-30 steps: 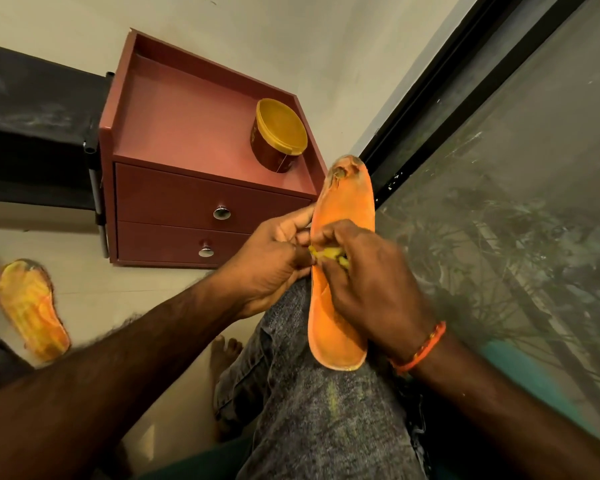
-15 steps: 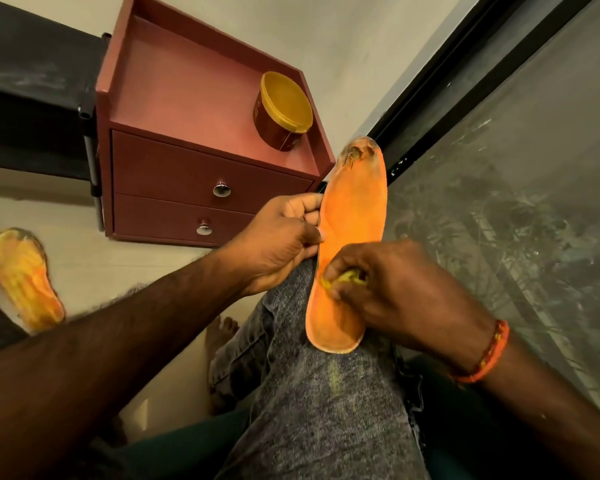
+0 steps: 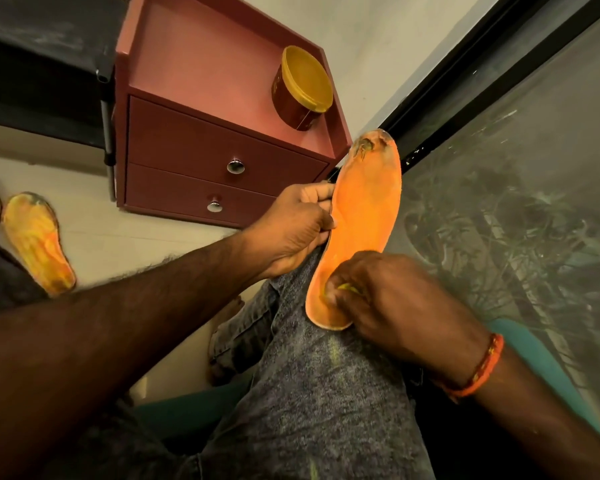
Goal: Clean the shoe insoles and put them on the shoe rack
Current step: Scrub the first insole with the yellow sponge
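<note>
Head view shows the orange insole [image 3: 362, 216] propped heel-down on the person's raised knee [image 3: 326, 375], toe end worn and dark. It looks light, thin and bendy — best held by its long edge near the middle. The left hand [image 3: 291, 226] pinches that edge, fingers curled. The right hand [image 3: 392, 299] is curled tight round a small yellow cloth [image 3: 347, 288] — pressed onto the heel. A second insole [image 3: 37, 242] lies on the floor.
</note>
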